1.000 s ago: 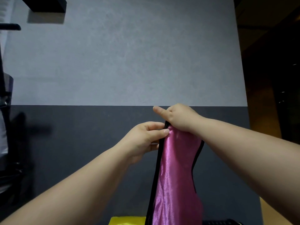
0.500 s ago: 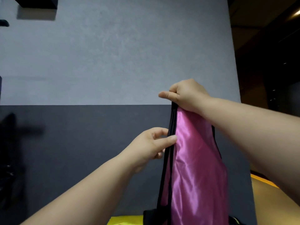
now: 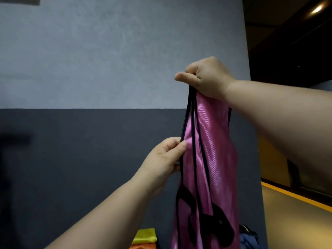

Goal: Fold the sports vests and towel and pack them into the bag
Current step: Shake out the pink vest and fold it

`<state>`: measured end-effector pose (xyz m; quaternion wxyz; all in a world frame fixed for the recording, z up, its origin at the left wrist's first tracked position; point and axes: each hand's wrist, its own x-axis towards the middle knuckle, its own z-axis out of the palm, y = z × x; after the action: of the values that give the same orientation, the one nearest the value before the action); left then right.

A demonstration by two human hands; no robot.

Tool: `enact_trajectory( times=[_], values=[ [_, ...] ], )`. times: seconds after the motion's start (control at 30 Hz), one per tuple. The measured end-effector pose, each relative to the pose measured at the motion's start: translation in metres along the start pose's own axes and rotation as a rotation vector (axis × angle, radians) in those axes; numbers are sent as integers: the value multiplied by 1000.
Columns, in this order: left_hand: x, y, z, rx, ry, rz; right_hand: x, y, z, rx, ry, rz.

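A shiny pink sports vest (image 3: 212, 159) with black trim hangs in the air in front of me. My right hand (image 3: 206, 78) grips its gathered top, raised high. Lower down, my left hand (image 3: 167, 157) pinches the vest's black left edge between thumb and fingers. A black printed mark shows near the vest's lower part. At the bottom edge lie a folded yellow vest (image 3: 145, 236) and, under it, an orange one (image 3: 143, 246). A dark blue bag (image 3: 248, 239) peeks out behind the pink vest at the bottom right.
A wall, light grey above and dark grey below (image 3: 89, 159), stands straight ahead. To the right it ends at a dim room with an ochre floor (image 3: 296, 212) and a yellow stripe.
My right hand has lifted the pink vest higher and a little to the right. My left hand has slid down along its black edge. The view has tilted up.
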<state>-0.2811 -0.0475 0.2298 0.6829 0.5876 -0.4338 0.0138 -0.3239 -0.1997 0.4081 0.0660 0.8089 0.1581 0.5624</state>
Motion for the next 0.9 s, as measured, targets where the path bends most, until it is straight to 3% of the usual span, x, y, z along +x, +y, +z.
enact_trajectory(
  times=[0.13,0.27,0.37,0.53,0.7,0.9],
  values=[
    [-2,-11,-7,193,217,168,-1,2,-1,16,30,6],
    [-8,-11,-3,432,165,325,-2,2,2,74,48,6],
    [-10,-13,4,527,119,271,-2,0,2,126,58,10],
    [-12,-22,12,370,1,64,-2,-3,2,141,39,19],
    [-15,-21,9,312,-94,69,-7,7,3,100,0,36],
    [-16,-27,9,411,-67,51,-11,12,7,83,-29,41]
  ],
)
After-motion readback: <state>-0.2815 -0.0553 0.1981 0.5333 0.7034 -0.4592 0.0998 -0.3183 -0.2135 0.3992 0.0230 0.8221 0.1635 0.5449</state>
